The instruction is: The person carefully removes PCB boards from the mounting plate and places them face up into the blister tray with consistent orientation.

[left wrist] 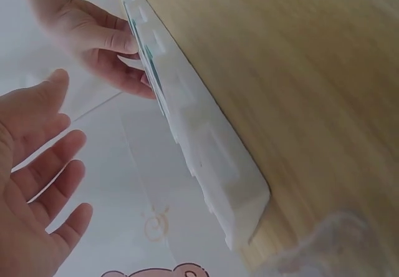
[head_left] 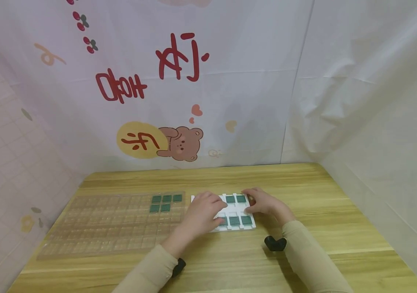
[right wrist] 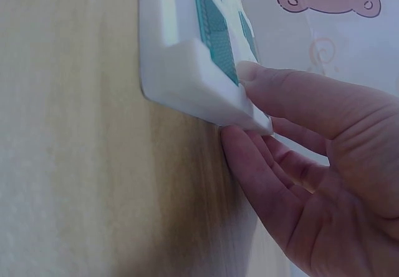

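Observation:
A white slotted tray (head_left: 232, 210) lies on the table with square green chips in its slots, one of them a green chip (right wrist: 216, 34) at the near end. My right hand (head_left: 265, 204) grips the tray's right end, thumb on the top edge and fingers against its side. Over the tray's left part is my left hand (head_left: 202, 214), hiding some of its slots in the head view. The left wrist view shows the left hand's fingers (left wrist: 59, 158) spread and relaxed beside the tray, with nothing in them.
On the left lies a clear plastic tray (head_left: 116, 236) divided into many small compartments; several green chips (head_left: 166, 198) sit at its back right corner. The wooden table (head_left: 226, 264) meets a printed white curtain (head_left: 248, 101) at the back and sides.

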`<action>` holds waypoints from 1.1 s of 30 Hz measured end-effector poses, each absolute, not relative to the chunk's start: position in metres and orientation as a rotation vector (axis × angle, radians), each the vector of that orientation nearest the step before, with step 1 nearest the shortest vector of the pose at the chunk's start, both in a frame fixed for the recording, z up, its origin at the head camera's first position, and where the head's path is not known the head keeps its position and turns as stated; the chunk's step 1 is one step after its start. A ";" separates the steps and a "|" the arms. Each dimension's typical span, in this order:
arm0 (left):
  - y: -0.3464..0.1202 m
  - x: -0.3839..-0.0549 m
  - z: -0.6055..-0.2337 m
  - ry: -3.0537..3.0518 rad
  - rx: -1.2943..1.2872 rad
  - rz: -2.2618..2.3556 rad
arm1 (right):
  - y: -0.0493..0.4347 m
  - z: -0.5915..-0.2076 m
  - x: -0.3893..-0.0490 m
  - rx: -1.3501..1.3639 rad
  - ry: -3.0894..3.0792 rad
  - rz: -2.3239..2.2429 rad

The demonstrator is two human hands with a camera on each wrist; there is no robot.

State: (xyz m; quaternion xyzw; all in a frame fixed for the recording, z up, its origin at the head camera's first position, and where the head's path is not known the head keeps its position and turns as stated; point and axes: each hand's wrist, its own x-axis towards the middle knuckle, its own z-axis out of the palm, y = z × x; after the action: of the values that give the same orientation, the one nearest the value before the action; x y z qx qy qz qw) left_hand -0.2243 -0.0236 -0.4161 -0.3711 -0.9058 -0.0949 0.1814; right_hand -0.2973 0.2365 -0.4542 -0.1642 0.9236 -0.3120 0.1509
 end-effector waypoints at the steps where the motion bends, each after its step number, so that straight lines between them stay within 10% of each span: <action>1: -0.022 -0.224 -0.416 -2.577 -1.046 -0.265 | 0.236 -0.454 -0.297 -0.474 2.654 -0.892; 33: -0.001 -0.229 -0.428 -2.890 -0.925 -0.182 | 0.236 -0.455 -0.294 -0.472 2.660 -0.896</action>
State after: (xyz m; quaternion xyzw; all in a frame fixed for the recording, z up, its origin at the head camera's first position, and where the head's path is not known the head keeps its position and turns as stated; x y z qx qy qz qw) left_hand -0.2290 -0.0010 -0.4285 -0.3038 -0.9495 -0.0596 0.0507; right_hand -0.2944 0.2358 -0.4547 -0.1641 0.9244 -0.3115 0.1470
